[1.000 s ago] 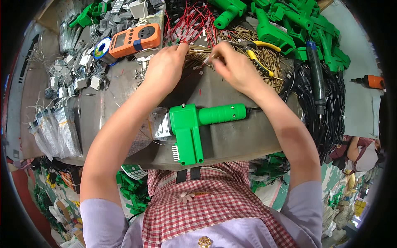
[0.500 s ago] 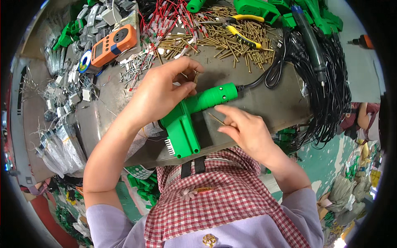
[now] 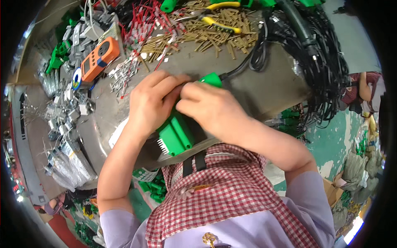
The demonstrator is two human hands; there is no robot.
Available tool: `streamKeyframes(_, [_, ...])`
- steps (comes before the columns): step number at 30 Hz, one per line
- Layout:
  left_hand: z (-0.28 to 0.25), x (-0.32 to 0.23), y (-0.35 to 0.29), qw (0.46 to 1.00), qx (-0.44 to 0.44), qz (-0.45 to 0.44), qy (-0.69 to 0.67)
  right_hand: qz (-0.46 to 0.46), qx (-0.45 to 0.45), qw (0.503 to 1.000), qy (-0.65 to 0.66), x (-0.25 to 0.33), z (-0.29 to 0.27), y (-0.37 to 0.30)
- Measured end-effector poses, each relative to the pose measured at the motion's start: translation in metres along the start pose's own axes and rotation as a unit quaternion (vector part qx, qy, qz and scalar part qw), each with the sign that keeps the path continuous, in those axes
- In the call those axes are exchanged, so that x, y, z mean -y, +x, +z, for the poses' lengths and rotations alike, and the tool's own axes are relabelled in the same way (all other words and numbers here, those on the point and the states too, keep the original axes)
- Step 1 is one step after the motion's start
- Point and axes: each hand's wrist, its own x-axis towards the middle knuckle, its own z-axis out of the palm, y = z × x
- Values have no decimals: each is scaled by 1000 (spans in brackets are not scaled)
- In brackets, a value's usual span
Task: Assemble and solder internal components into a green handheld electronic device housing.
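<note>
Beneath both hands' fingers (image 3: 165, 84), the green plastic tool (image 3: 175, 134) on the table (image 3: 256, 89).

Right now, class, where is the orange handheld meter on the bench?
In the head view the orange meter lies at the upper left of the bench, left of the red-tipped wires and beyond the left hand.

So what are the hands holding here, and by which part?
Both hands grip the green plastic tool on the workbench: the left hand and right hand close over its upper body, near the cable end. Its toothed lower end is free.
</note>
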Motion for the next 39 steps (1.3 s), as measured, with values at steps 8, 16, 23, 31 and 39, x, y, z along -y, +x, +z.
streamKeyframes(8, [-18, 7, -11, 972, 140, -130, -137, 87, -71, 993, -49, -16, -25, -14])
streamKeyframes(16, [-39, -15, -16, 953, 181, -213, -120, 304, -80, 865, -391, -166, -191, -23])
streamKeyframes(23, [0, -22, 1, 978, 183, -97, -9, 222, -352, 785, 459, -81, -139, -7])
streamKeyframes(31, [8, -25, -2, 986, 155, -64, 7, 56, -308, 846, 431, -24, -50, 33])
streamKeyframes(39, [16, -30, -9, 985, 155, -71, 0, 62, -134, 919, 366, -27, -38, 36])
